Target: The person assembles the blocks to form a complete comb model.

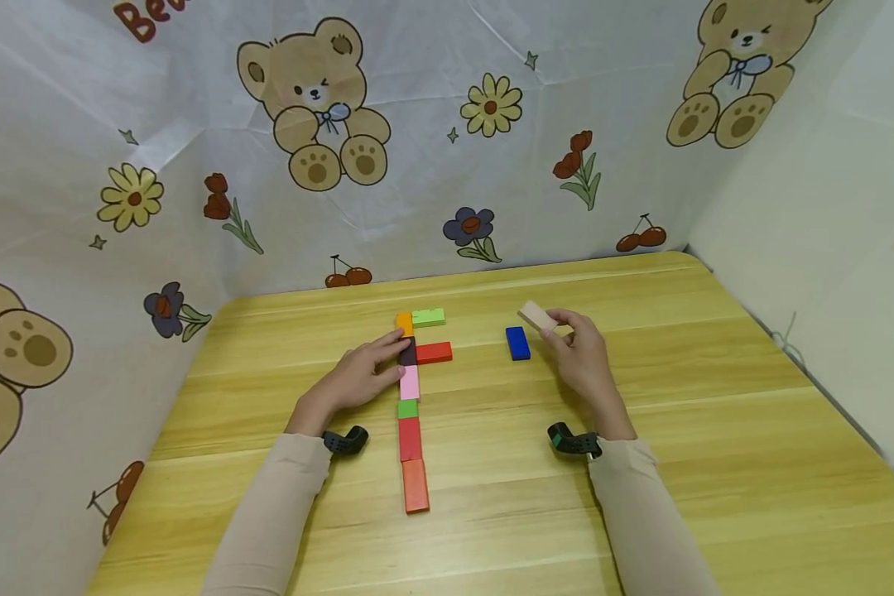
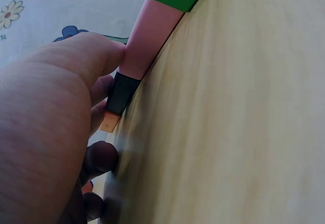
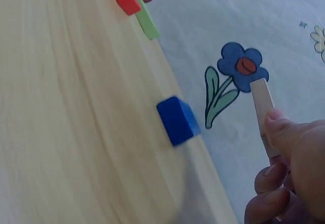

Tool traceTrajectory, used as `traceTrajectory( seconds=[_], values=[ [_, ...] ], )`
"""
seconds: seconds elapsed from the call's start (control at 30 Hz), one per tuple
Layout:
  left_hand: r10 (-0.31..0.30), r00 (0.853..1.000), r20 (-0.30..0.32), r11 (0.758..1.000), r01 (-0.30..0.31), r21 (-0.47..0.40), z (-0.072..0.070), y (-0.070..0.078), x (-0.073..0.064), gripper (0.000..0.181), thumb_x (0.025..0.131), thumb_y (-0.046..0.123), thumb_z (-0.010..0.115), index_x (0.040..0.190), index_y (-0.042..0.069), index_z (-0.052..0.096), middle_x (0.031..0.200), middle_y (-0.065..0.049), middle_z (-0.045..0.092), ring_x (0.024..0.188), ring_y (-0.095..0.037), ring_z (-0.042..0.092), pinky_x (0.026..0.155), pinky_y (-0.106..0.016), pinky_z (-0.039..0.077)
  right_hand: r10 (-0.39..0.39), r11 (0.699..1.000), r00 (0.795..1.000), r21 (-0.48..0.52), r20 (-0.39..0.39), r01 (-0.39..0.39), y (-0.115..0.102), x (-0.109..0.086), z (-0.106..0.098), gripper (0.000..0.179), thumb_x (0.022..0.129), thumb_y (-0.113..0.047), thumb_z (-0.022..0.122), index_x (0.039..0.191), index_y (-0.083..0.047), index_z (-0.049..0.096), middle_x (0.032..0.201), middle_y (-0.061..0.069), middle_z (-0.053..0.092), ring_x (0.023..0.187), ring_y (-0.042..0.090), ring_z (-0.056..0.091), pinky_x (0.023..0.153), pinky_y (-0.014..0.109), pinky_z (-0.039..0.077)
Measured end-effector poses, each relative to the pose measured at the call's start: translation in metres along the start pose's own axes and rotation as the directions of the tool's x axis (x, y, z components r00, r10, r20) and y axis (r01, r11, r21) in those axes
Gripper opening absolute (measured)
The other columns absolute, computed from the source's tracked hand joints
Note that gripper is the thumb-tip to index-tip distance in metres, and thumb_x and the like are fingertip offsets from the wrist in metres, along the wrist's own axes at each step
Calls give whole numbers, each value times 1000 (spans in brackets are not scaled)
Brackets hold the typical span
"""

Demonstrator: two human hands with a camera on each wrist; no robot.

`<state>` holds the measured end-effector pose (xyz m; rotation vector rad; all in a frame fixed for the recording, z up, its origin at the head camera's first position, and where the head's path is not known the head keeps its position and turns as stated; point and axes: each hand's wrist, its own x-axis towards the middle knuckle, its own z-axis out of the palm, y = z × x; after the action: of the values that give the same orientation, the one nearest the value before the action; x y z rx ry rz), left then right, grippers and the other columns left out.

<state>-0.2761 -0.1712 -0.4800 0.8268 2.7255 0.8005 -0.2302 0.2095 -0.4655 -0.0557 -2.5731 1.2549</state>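
Observation:
My right hand [image 1: 583,352] pinches a plain wooden block [image 1: 536,316] between thumb and fingers, held up off the table in the right wrist view. A blue block [image 1: 517,343] lies just left of it. My left hand [image 1: 358,374] rests along the left side of a column of blocks, its fingertips on the orange block [image 1: 404,323] and black block [image 1: 407,351]. Its thumb touches the pink block [image 2: 147,36]. Below these, the column continues with a green block [image 1: 407,409], a red block [image 1: 410,439] and an orange-red block [image 1: 415,486].
Branching right from the column are a light green block [image 1: 428,317] at the top and another red block [image 1: 434,353] beside the black one. All lie on a wooden table [image 1: 492,513]. Behind its far edge hangs a white cloth [image 1: 417,74] printed with bears and flowers.

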Motion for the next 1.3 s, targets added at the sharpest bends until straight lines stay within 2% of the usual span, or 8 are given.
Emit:
traceTrajectory(
  seconds=[0.33, 0.6, 0.73, 0.9, 1.03, 1.3],
  values=[
    [16, 1000, -14, 1000, -16, -3, 0, 1, -1, 55, 103, 41, 54, 155, 28, 40, 167, 6, 26, 153, -30, 26, 122, -57, 25, -73, 995, 993, 81, 94, 65, -38, -4, 11, 36, 101, -24, 61, 135, -11, 60, 125, 13, 56, 78, 21, 49, 60, 24, 41],
    [-4, 1000, -7, 1000, 4, 6, 0, -1, -3, 55, 104, 43, 52, 156, 29, 39, 167, 8, 24, 154, -28, 25, 123, -56, 23, -120, 982, 981, 162, 150, 95, -53, -7, 22, 33, 100, -20, 63, 132, -12, 62, 122, 13, 56, 77, 21, 50, 56, 22, 42],
    [3, 1000, -5, 1000, -3, 11, 1, 0, -2, 56, 103, 43, 52, 156, 30, 39, 167, 8, 24, 153, -29, 26, 122, -58, 22, -131, 977, 968, 193, 215, 89, -55, -10, 32, 33, 100, -20, 62, 132, -13, 62, 118, 11, 56, 78, 21, 47, 59, 22, 40],
    [-8, 1000, -3, 1000, 8, 2, 1, 3, -2, 56, 103, 43, 53, 156, 29, 39, 167, 9, 24, 154, -28, 25, 122, -59, 21, -148, 973, 943, 214, 297, 86, -56, -16, 48, 31, 100, -19, 62, 131, -16, 63, 124, 8, 57, 78, 22, 49, 59, 23, 41],
    [-3, 1000, -5, 1000, 3, 5, 0, 3, -1, 56, 104, 42, 52, 156, 28, 39, 167, 8, 24, 153, -29, 26, 123, -58, 22, -148, 978, 929, 190, 339, 86, -60, -21, 61, 29, 99, -18, 64, 128, -17, 65, 125, 8, 59, 80, 22, 51, 60, 24, 44],
    [4, 1000, -9, 1000, -4, 11, -1, 4, -1, 55, 103, 40, 54, 155, 28, 40, 167, 6, 25, 153, -31, 28, 121, -59, 24, -148, 984, 897, 152, 417, 92, -57, -25, 75, 29, 99, -21, 63, 128, -21, 65, 122, 4, 59, 87, 20, 52, 73, 26, 47]
  ],
)
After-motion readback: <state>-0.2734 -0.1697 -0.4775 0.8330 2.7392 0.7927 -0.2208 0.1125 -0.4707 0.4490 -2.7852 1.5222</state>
